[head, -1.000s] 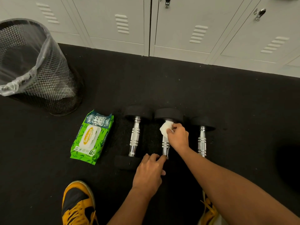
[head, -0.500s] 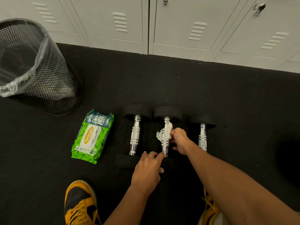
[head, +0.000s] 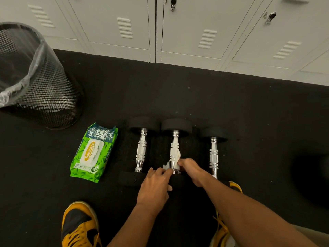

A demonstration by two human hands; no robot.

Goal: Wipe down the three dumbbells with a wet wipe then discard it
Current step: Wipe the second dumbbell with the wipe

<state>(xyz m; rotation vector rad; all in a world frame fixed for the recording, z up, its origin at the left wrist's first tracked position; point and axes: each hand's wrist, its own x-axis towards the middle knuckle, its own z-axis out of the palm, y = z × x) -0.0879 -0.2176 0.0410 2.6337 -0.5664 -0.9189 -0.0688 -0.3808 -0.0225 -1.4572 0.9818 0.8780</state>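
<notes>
Three dumbbells with chrome handles and black heads lie side by side on the black floor: the left dumbbell (head: pixel 141 150), the middle dumbbell (head: pixel 175 145) and the right dumbbell (head: pixel 213 154). My right hand (head: pixel 191 171) presses a crumpled white wet wipe (head: pixel 175 162) around the near end of the middle handle. My left hand (head: pixel 154 186) rests on the middle dumbbell's near head, fingers bent over it, hiding that head.
A green pack of wipes (head: pixel 93 152) lies left of the dumbbells. A black mesh bin (head: pixel 35 82) with a clear liner stands at the far left. Grey lockers (head: pixel 195 29) line the back. My yellow-and-black shoes (head: pixel 80 227) are at the bottom.
My right hand has slid the wipe along the middle handle, from the far end down to the near end. My left hand has stayed on the near head.
</notes>
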